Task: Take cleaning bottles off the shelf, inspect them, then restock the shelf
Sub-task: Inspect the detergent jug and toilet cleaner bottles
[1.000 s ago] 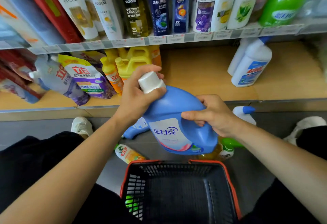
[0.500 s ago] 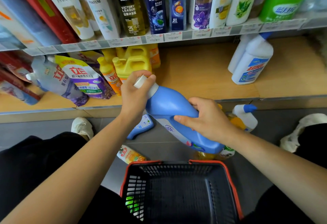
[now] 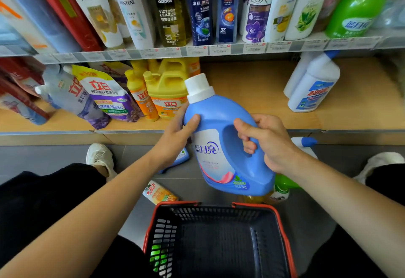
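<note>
Detergent bottle [image 3: 221, 146], blue with a white cap [image 3: 198, 87], is held nearly upright in the air before the lower shelf [image 3: 252, 84] — right hand [image 3: 271, 144] curled through its handle, left hand [image 3: 175, 133] gripping its shoulder, thumb on the front. The label faces the camera, so this looks like inspection, with restocking still to come. Other bottles lie on the grey floor [image 3: 135, 161] below — an orange one [image 3: 158, 194], a green one [image 3: 282, 187] — and a wide stretch of wooden shelf is bare. A red-rimmed basket [image 3: 285, 234] stands nearest.
</note>
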`<move>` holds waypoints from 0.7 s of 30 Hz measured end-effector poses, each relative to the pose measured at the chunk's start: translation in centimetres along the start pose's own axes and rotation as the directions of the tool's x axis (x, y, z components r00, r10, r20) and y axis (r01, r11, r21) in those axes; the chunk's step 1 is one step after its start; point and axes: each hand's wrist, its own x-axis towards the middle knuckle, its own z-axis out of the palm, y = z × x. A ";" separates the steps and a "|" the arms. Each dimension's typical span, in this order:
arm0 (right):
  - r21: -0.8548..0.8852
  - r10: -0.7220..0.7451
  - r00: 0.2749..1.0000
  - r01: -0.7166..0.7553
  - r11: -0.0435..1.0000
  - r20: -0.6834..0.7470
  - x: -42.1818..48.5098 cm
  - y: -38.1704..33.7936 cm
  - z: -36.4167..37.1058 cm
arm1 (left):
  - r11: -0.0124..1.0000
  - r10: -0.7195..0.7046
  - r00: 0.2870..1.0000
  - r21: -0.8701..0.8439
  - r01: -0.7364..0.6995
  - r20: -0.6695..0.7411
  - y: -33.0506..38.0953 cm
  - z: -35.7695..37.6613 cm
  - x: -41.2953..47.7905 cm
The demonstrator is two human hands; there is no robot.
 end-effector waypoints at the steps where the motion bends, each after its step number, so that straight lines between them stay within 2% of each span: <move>1: 0.018 -0.006 1.000 0.006 1.000 -0.006 0.0 0.0 0.1 | 0.999 -0.028 1.000 -0.039 0.028 0.010 -0.7 -0.1 -0.4; 4: 0.022 -0.030 1.000 0.030 0.999 0.002 0.0 -0.2 0.3 | 0.987 -0.157 0.984 0.042 0.154 0.086 -2.7 0.6 -1.8; 6: 0.019 -0.026 0.999 0.026 0.999 0.039 0.0 -0.4 0.6 | 0.968 -0.217 0.976 0.129 0.216 -0.003 -3.5 1.7 -2.5; 8: 0.042 0.021 0.997 -0.024 0.999 0.072 0.0 -0.6 0.8 | 0.977 -0.148 0.976 0.132 0.170 -0.160 -3.5 2.3 -2.7; 9: 0.073 0.049 0.995 -0.055 0.996 0.086 0.1 -0.7 0.8 | 0.980 -0.105 0.976 0.146 0.134 -0.192 -3.3 2.3 -2.6; 13: 0.226 0.105 0.989 -0.126 0.966 0.102 0.9 -1.7 1.0 | 0.965 -0.049 0.997 0.255 0.062 -0.057 -2.7 2.8 -3.7; 18: 0.361 0.152 0.977 -0.198 0.911 0.152 1.8 -2.9 0.5 | 0.992 -0.001 1.000 0.128 0.000 0.008 -2.8 2.7 -4.4; 21: 0.396 0.178 0.972 -0.225 0.890 0.151 2.4 -3.2 0.1 | 0.962 0.108 0.994 0.250 -0.113 0.037 -3.0 2.7 -4.2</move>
